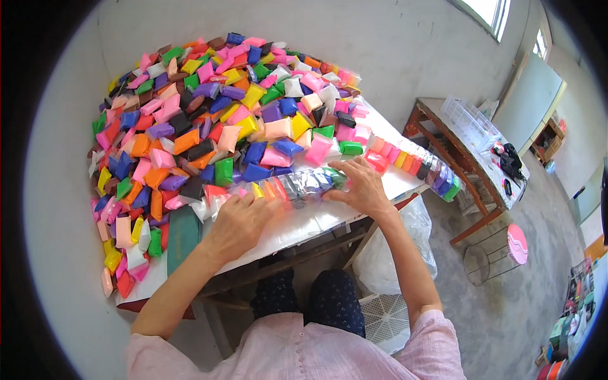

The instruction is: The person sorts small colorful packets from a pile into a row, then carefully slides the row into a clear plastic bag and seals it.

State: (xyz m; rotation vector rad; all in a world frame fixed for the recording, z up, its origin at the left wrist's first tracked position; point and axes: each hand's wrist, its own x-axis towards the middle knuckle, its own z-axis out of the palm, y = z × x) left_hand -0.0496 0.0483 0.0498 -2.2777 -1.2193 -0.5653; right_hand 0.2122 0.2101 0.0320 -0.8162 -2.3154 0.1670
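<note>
Between my two hands, on the white tabletop (297,225), lies a long clear plastic bag (303,185) with a row of small coloured packets inside, orange, dark and green among them. My left hand (244,221) is closed at the left end of this bag, its fingers curled and slightly blurred. At the other end, my right hand (360,185) grips the bag between thumb and fingers, near a green packet. A big heap of soft coloured packets (202,120) rises just behind both hands. To the right of my right hand rests a second filled clear bag (411,161).
A dark green flat piece (183,237) lies left of my left hand. Under the table's right edge hang white plastic bags (399,244) above a white crate (385,320). Further right stand a side table (465,149) with a wire basket and a pink-topped stool (517,244).
</note>
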